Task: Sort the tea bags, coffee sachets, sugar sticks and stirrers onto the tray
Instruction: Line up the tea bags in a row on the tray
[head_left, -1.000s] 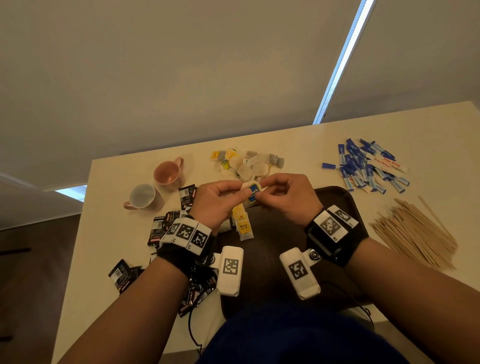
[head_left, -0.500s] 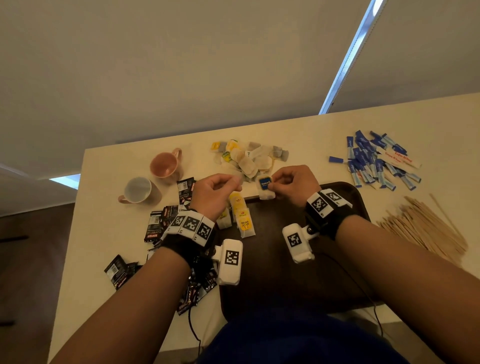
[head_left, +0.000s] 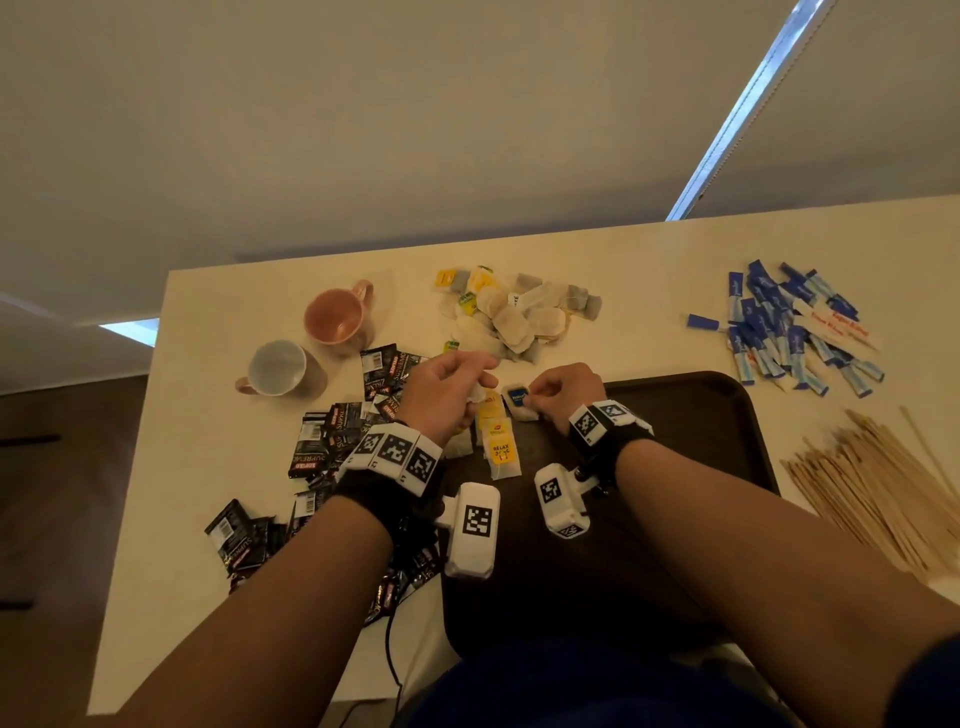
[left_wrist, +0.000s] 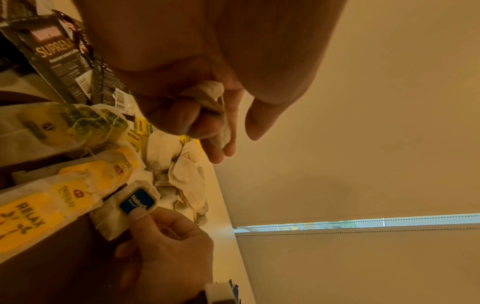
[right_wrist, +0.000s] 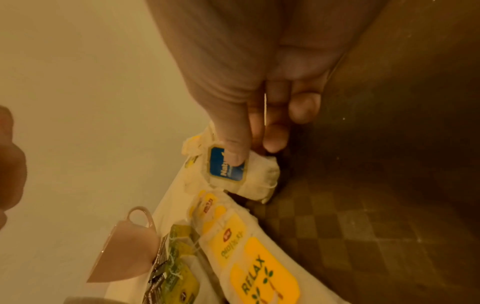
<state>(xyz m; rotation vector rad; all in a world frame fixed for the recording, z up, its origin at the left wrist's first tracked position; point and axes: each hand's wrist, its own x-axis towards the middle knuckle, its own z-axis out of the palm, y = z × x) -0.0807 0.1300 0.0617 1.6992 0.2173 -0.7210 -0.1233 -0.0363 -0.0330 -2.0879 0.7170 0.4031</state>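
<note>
My right hand (head_left: 532, 399) pinches a white tea bag with a blue tag (head_left: 519, 401) (right_wrist: 228, 164) (left_wrist: 136, 202) and holds it down at the far left corner of the dark brown tray (head_left: 691, 415). Next to it, several yellow-tagged tea bags (head_left: 498, 447) lie in a row on the tray. My left hand (head_left: 470, 387) hovers just left of them, its curled fingers gripping a crumpled plain tea bag (left_wrist: 207, 98). The loose tea bag pile (head_left: 514, 317) lies just beyond both hands.
Black coffee sachets (head_left: 332, 441) are scattered left of the tray. A pink cup (head_left: 337, 317) and a white cup (head_left: 275, 366) stand at the far left. Blue sugar sticks (head_left: 784, 332) and wooden stirrers (head_left: 872, 488) lie to the right.
Both hands held the blue-tagged bag together above the tray. They have since parted: the right hand lowered it to the tray's corner, and the left drew back to the left.
</note>
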